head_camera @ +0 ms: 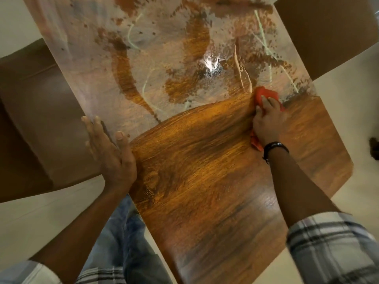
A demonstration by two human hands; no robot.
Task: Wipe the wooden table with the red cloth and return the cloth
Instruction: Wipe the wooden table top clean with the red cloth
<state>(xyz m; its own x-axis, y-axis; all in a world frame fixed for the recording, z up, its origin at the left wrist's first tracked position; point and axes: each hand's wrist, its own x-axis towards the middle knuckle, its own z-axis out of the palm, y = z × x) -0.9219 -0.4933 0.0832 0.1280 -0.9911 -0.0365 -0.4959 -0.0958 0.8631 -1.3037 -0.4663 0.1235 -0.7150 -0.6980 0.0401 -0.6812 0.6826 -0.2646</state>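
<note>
The wooden table point(205, 171) fills the middle of the head view. Its near half shows bare brown grain; its far half is covered with whitish smears and streaks. My right hand point(266, 121) presses the red cloth point(265, 94) flat on the table at the boundary between the two areas, near the right edge. Red cloth pokes out beyond the fingertips and below the palm by the wrist. My left hand point(108, 146) lies flat with fingers spread along the table's left edge, holding nothing.
A brown cardboard box point(37, 119) stands close against the table's left side, and another brown panel point(328, 31) lies at the far right. Pale floor surrounds the table. A small dark object point(374, 147) sits on the floor at the right edge.
</note>
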